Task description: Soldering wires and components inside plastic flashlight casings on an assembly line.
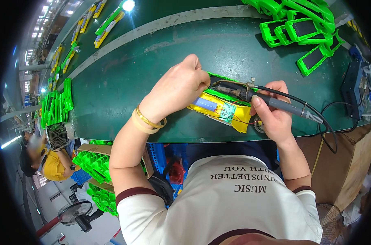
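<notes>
My right hand [277, 112] is wrapped around a grey soldering iron [289, 107] with a thin metal feed tube and a black cable. The iron's tip end points left, over a green plastic frame [222, 97]. At the left end of that frame, my left hand [179, 83] has its fingers pinched together; what they grip, if anything, is hidden. Just below the frame lies an open yellow housing [239, 122]. It holds a blue battery cell [206, 104] and a green circuit board [227, 112] with thin red and black wires.
Several green frames [308, 30] are heaped at the far right. A dark box-shaped unit [352, 87] stands at the right edge. Yellow-green lamps [108, 30] line the far left. A small black fan [57, 135] and a person in yellow [54, 165] are at left.
</notes>
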### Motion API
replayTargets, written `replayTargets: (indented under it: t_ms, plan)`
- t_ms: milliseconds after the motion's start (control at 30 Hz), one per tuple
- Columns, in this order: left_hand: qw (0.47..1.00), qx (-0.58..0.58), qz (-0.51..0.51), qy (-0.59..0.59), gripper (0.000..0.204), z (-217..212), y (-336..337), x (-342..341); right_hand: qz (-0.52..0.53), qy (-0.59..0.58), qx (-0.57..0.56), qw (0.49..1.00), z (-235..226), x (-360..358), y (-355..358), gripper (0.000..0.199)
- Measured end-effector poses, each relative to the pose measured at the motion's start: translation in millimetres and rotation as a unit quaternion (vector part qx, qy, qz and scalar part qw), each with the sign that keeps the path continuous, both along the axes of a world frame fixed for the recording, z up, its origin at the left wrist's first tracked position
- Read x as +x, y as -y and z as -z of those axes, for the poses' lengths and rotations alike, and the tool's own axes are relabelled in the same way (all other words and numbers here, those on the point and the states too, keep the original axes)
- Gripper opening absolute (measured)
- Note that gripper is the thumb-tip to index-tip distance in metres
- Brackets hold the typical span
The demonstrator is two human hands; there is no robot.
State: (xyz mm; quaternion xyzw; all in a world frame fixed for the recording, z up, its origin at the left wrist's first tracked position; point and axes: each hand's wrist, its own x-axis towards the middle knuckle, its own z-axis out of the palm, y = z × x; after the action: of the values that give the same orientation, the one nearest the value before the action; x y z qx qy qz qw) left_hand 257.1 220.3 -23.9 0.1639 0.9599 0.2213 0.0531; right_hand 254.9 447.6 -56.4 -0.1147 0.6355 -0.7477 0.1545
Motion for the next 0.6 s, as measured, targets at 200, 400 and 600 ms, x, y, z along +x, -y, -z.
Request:
replayTargets:
  t_ms: [200, 400, 600]
  plan:
    - [0.999, -0.027, 0.012, 0.021, 0.009, -5.6, -1.2, -2.3, -0.007, -0.008, 0.019, 1.000, 2.5, 0.0, 0.2, 0.025]
    - [0.999, -0.027, 0.018, 0.026, 0.010, -7.4, -2.3, -2.5, -0.014, -0.017, 0.039, 0.999, 4.6, -1.5, 0.3, 0.023]
    - [0.999, -0.038, 0.030, 0.022, 0.010, -8.4, -1.5, -3.4, -0.021, 0.005, 0.035, 0.999, 4.8, -3.3, 3.1, 0.024]
